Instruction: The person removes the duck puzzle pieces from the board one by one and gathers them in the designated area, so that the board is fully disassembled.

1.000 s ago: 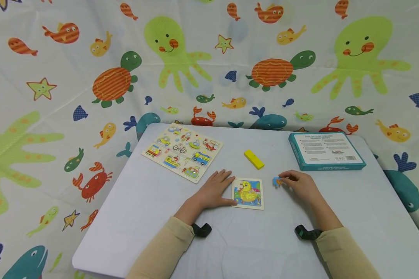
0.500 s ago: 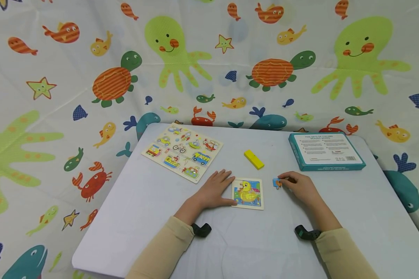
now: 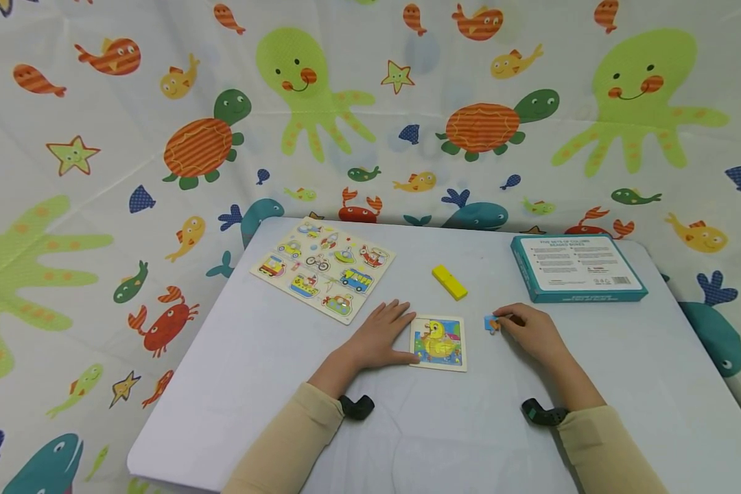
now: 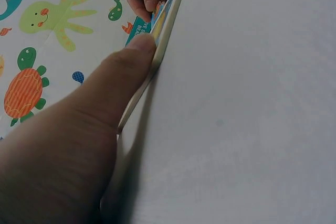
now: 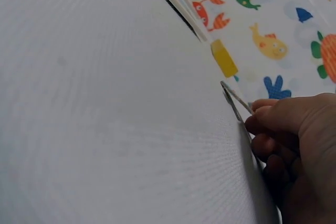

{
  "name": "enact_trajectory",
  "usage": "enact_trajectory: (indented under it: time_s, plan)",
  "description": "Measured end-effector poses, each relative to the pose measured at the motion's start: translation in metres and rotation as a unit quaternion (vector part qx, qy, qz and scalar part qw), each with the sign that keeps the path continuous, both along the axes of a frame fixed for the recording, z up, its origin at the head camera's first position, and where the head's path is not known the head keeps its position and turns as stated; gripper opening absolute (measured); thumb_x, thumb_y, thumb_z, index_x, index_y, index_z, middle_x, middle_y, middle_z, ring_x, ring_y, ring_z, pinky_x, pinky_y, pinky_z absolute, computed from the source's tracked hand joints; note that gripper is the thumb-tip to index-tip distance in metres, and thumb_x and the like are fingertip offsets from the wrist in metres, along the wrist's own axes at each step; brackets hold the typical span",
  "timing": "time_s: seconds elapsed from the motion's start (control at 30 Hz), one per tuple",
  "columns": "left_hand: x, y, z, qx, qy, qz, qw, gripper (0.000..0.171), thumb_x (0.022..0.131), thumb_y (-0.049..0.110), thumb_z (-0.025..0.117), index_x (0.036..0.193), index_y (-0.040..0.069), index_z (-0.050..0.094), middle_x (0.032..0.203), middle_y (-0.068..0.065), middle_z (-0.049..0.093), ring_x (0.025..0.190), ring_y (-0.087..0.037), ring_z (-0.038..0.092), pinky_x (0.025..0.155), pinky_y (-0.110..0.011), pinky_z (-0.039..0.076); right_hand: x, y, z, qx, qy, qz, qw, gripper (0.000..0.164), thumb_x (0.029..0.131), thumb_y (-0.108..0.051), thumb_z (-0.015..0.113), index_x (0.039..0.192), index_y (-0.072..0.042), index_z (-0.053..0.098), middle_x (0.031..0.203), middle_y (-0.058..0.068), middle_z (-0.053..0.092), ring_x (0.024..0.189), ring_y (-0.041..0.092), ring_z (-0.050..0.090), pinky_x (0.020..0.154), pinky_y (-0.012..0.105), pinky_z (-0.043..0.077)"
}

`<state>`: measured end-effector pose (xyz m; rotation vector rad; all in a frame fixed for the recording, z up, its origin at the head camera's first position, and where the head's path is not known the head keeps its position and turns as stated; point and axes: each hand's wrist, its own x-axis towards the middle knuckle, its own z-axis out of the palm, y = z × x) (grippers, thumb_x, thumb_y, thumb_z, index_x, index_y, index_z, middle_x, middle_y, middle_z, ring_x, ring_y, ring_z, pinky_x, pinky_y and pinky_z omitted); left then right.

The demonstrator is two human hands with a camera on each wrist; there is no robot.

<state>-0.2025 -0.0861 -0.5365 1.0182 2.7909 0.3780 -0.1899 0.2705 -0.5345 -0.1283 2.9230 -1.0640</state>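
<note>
A small square duck puzzle (image 3: 441,343) in a pale frame lies flat on the table. My left hand (image 3: 379,336) rests at its left side, fingers spread and straight. In the left wrist view the left thumb (image 4: 118,74) touches the near edge of the puzzle board (image 4: 168,32). To the right of the board, my right hand (image 3: 531,329) pinches a small blue and orange puzzle piece (image 3: 490,324) between thumb and index finger. The right wrist view shows the piece (image 5: 237,98) edge-on, tilted, with one end close to the tabletop.
A yellow block (image 3: 449,282) lies behind the duck puzzle. Farther left is a vehicle picture board (image 3: 315,280). A teal box (image 3: 580,271) sits at the back right. The white table (image 3: 444,432) backs onto a sea-animal curtain (image 3: 370,123).
The right hand has dipped slightly toward me, and the pinched piece has turned a little. The left hand and the duck puzzle have stayed in place.
</note>
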Motion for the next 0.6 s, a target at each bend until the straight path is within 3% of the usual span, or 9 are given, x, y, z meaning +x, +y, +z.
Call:
enact_trajectory:
  time_s: [0.33,0.6]
  plan:
    - [0.000,0.000,0.001,0.001,0.009,-0.007,0.9999,0.098,0.083,0.077,0.054,0.157,0.017,0.030,0.165,-0.002,0.021,0.155,-0.024,0.011,0.127,-0.041,0.008,0.000,0.000,0.004,-0.008,0.012,0.004,1.000,0.020,0.099,-0.024,0.061,0.113,-0.014,0.071,0.117,0.009,0.069,0.107,0.028,0.062,0.088,0.044,0.053]
    - [0.000,0.000,0.000,-0.001,0.018,-0.010,0.9998,0.099,0.082,0.079,0.053,0.157,0.018,0.030,0.165,-0.001,0.022,0.155,-0.024,0.012,0.127,-0.041,0.009,0.000,-0.011,0.025,-0.013,0.016,0.002,1.000,0.024,0.100,-0.032,0.058,0.112,-0.016,0.072,0.115,0.007,0.070,0.095,0.022,0.060,0.080,0.034,0.051]
